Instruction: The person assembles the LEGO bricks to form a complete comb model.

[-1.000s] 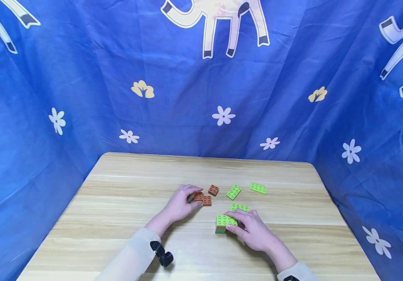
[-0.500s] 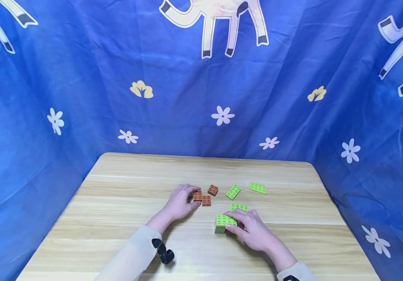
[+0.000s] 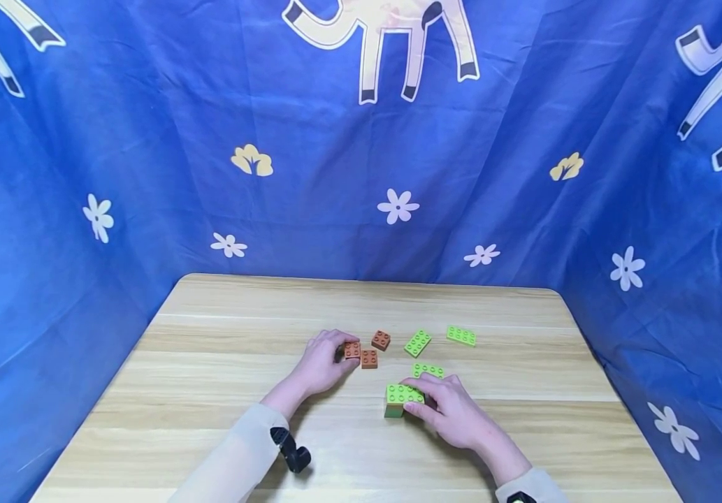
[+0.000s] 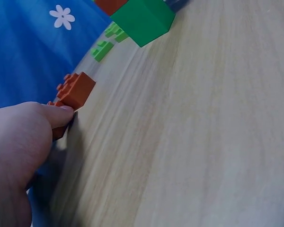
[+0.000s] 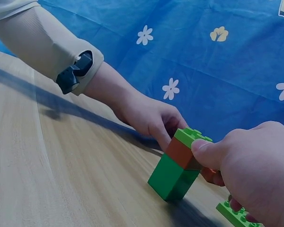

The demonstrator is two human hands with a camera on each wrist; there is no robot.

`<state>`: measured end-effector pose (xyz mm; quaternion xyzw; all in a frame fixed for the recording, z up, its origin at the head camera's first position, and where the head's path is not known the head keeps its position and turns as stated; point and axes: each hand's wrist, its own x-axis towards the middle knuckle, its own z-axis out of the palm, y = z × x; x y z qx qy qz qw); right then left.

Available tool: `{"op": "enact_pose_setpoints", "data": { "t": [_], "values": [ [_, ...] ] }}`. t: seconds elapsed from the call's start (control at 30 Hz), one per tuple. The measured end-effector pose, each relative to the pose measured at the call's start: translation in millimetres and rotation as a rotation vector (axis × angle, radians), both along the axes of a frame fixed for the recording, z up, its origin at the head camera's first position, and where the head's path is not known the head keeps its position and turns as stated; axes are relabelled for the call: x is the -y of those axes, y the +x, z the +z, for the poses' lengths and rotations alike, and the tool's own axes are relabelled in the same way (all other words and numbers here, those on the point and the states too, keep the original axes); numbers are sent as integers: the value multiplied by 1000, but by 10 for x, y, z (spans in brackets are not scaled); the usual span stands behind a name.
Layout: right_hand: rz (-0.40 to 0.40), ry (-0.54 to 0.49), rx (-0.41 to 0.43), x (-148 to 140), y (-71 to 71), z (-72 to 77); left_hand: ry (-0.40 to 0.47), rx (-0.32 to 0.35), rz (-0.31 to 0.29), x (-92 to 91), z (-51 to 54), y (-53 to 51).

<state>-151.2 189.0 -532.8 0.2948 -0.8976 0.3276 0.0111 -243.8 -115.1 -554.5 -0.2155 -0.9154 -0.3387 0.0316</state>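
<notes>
Pinches a brown brick (image 3: 352, 350) between left fingers (image 3: 343, 336), with a second brick (image 3: 369, 359) beside them; grips a stack (image 3: 396, 395) between right fingers (image 3: 423, 413).

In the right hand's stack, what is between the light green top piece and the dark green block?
A reddish-brown layer lies between the light green top piece and the dark green block, as the right wrist view shows.

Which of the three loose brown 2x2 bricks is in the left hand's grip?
In the head view, the leftmost brown brick: the left hand pinches it between thumb and fingers. The middle brick and rightmost brick lie outside the grip.
</notes>
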Motion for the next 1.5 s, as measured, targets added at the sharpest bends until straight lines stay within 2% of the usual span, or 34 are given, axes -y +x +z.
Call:
{"op": "enact_pose_setpoints", "data": {
  "t": [0.17, 0.33, 0.77, 1.2, 1.37, 1.5],
  "values": [
    [0, 5, 4, 1, -2, 8, 49, 3, 6, 8, 29, 13],
    [0, 14, 5, -2, 0, 19, 85, 6, -3, -26, 116, 66],
    [-5, 24, 23, -4, -10, 26, 159, 27, -106, -206, 320, 290],
    [4, 33, 22, -14, -15, 23, 187, 21, -171, -354, 436, 448],
    [13, 34, 10, -15, -19, 31, 226, 62, -180, -416, 505, 536],
    [13, 33, -1, -15, -19, 36, 232, 85, -198, -446, 513, 575]
  ]
}}
